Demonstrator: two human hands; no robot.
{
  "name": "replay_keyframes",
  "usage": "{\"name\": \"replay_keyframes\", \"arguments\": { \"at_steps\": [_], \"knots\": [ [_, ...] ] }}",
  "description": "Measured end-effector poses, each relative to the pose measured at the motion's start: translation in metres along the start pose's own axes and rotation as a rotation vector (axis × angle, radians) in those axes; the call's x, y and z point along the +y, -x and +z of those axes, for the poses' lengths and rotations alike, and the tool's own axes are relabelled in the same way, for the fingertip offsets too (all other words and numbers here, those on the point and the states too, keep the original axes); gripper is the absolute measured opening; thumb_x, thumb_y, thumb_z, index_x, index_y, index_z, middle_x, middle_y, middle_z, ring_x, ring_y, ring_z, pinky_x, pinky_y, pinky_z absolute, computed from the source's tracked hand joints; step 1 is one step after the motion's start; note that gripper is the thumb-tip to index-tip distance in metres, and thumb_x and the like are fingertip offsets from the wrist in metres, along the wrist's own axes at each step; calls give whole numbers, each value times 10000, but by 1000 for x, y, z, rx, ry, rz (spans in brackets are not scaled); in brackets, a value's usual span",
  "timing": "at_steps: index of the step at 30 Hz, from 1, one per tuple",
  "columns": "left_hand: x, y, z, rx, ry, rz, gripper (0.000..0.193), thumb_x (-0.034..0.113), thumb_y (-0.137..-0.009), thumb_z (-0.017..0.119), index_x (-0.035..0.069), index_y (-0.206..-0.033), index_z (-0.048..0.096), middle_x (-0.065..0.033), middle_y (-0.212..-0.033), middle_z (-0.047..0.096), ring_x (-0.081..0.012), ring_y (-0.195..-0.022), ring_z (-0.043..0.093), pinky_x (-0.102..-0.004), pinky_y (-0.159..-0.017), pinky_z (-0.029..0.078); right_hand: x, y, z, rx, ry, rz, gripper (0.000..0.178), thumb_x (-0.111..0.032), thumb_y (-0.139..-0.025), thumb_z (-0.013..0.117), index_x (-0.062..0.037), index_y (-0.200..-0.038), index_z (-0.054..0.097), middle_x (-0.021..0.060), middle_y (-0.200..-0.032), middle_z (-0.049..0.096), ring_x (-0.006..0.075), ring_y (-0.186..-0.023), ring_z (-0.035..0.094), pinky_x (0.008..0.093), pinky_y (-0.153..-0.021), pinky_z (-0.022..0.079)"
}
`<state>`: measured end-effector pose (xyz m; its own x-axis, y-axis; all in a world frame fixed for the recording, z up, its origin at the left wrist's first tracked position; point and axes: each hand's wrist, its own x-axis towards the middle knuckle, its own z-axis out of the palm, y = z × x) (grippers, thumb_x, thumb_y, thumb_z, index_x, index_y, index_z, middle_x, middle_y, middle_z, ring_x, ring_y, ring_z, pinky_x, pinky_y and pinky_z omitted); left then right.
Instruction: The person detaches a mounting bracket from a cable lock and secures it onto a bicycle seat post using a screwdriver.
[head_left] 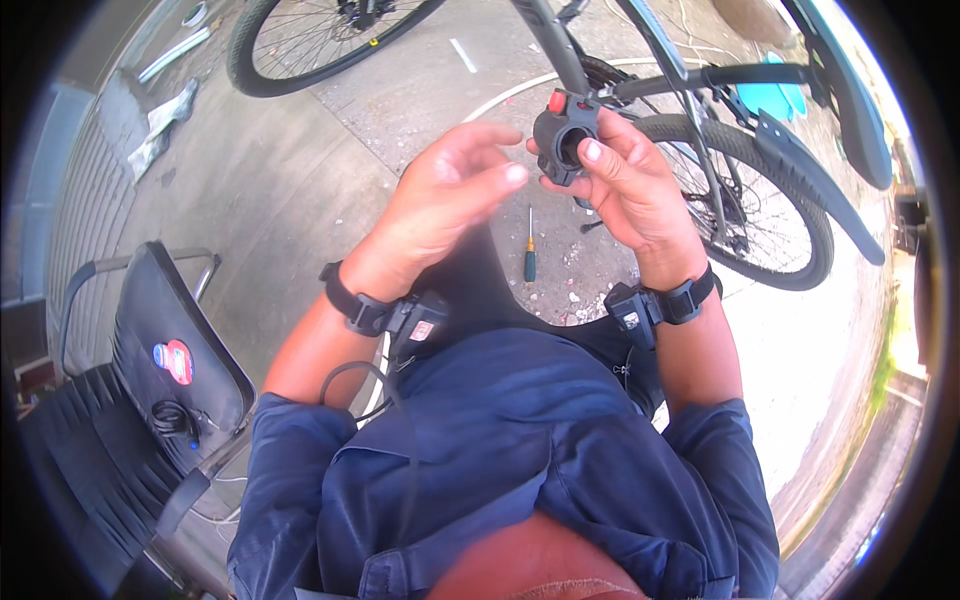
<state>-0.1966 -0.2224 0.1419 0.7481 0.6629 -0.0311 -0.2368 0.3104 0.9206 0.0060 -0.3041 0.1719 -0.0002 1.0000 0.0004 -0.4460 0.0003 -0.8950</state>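
Right hand (640, 190): I see thumb and fingers closed around a black plastic ring-shaped clamp with a red button (549, 133), the thumb lying against the rim of its bore. The clamp is lifted above the grey concrete ground (300, 190), with the bore turned toward me and the button at the end farthest from the wearer. Its longer axis, as I read it, runs roughly away from the wearer's body.

Left hand (440, 195): slightly blurred, fingers curled and loosely parted, nothing visible between them. The clamp lies directly to the right of the left thumb and forefinger, across a narrow gap; the right hand, already in contact, is the nearer.

Surroundings: a screwdriver with a green handle and metal shaft (530, 262) lies on the ground between the forearms, shaft pointing away from the wearer. A grey-framed bicycle (556, 45) stands beyond; at left, a coiled black cable (172, 418) rests near the lower edge of a black padded chair panel (150, 310).
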Motion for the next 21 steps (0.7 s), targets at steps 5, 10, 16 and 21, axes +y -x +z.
{"name": "replay_keyframes", "arguments": {
  "at_steps": [5, 10, 16, 21],
  "knots": [
    [-18, -35, 50, -119, -123, 3, 509, 230, -894, 735, -28, -1278, 524, -40, -935, 628, -100, -854, 594, -247, -759, 479, -7, 30, -30, 45, -48, -51, 457, -150, -938, 657, 9, -1343, 516, 102, -1200, 635, 208, -1115, 624, 382, -956, 527],
    [-32, -52, 79, -164, -43, -71, 541, 248, -895, 735, -43, -1294, 512, -43, -965, 641, -100, -883, 603, -234, -750, 470, -9, 51, -62, 89, -57, -83, 485, -172, -915, 692, -10, -1341, 525, 83, -1199, 635, 195, -1113, 613, 382, -957, 516],
    [-43, -70, 100, -255, -41, -152, 541, 235, -902, 716, -29, -1322, 499, -4, -890, 618, -57, -753, 549, -200, -622, 407, -10, 70, -86, 142, -75, -131, 586, -251, -876, 744, -35, -1366, 505, 49, -1150, 637, 160, -1053, 606, 334, -905, 509],
    [-61, -76, 120, -141, -108, 103, 483, 166, -865, 753, -11, -1250, 522, 16, -771, 562, -49, -669, 491, -204, -589, 390, -13, 81, -95, 209, -78, -158, 622, -291, -875, 748, -39, -1382, 490, 44, -1097, 641, 150, -1002, 613, 319, -875, 517]
  ]
}}
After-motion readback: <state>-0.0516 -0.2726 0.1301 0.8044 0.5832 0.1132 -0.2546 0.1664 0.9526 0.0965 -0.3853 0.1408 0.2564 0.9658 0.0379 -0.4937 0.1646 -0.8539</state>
